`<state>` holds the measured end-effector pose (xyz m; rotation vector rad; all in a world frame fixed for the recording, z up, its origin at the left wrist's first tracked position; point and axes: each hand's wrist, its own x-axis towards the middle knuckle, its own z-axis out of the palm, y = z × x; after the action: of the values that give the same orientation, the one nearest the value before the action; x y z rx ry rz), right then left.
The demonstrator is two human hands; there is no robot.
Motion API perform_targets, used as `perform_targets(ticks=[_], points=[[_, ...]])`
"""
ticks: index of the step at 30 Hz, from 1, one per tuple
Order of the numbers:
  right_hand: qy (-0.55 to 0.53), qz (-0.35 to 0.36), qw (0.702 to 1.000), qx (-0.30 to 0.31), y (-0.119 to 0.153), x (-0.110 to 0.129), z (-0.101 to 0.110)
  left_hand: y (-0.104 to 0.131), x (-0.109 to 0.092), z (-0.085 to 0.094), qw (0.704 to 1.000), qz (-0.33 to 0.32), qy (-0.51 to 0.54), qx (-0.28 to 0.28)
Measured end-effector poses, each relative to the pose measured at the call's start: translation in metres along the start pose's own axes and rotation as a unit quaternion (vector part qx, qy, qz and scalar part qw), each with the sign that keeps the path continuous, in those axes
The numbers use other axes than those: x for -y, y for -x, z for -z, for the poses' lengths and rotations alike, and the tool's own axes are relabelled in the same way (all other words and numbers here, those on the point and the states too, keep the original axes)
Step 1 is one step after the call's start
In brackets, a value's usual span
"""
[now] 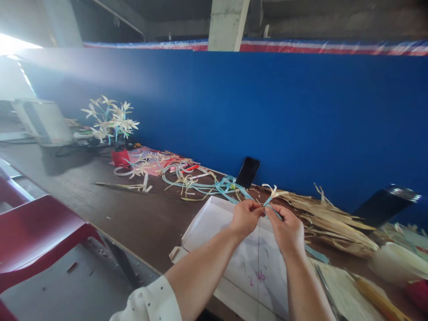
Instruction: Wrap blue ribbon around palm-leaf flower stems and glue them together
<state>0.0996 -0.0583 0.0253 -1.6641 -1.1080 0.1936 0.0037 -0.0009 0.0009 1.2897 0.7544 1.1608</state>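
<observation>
A small handmade flower (271, 192) with pale, pointed petals and a light-blue wrapped stem stands up between my fingertips. My left hand (245, 218) is closed, pinching near the base of the stem. Just beside it, my right hand (286, 227) is closed on a light-blue strip at the same stem. How far the stem runs down is hidden by my fingers. Below both hands lies an opened white cardboard box (264, 254) with pink writing. Loops of light-blue ribbon (227, 183) lie beyond my left hand.
A black phone (248, 173) leans on the blue partition (301, 111). Dried leaf strips (334, 218) and a white bowl (399, 263) lie right. Leftward are a finished flower bunch (113, 118) in a red pot (121, 158), a kettle (43, 122) and a red chair (40, 236).
</observation>
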Motion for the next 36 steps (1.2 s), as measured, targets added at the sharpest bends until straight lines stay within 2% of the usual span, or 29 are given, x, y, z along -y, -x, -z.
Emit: perform_targets(ticks=[8,12,16,22,27,30,36], points=[[0.008,0.06,0.998,-0.033,0.004,-0.003,-0.005,0.003,-0.008,0.0,1.0,-0.005,-0.019,-0.017],[0.007,0.088,0.994,-0.068,0.006,0.001,-0.009,0.007,-0.008,0.0,0.994,-0.047,-0.095,-0.04],[0.035,0.067,0.993,-0.095,0.006,0.006,-0.009,0.011,-0.006,-0.003,0.981,-0.087,-0.162,-0.058],[0.07,0.009,0.994,-0.08,0.001,0.005,-0.004,0.016,-0.005,-0.005,0.973,-0.115,-0.194,-0.059],[0.071,0.002,0.994,-0.082,-0.002,0.0,0.0,0.015,-0.007,-0.005,0.983,-0.129,-0.131,0.009],[0.058,-0.001,0.996,-0.074,-0.003,-0.001,0.002,0.012,-0.004,-0.006,0.993,-0.089,-0.043,0.057],[0.032,-0.007,0.999,-0.041,-0.001,0.001,0.002,0.004,-0.003,-0.004,0.993,0.046,0.066,0.081]])
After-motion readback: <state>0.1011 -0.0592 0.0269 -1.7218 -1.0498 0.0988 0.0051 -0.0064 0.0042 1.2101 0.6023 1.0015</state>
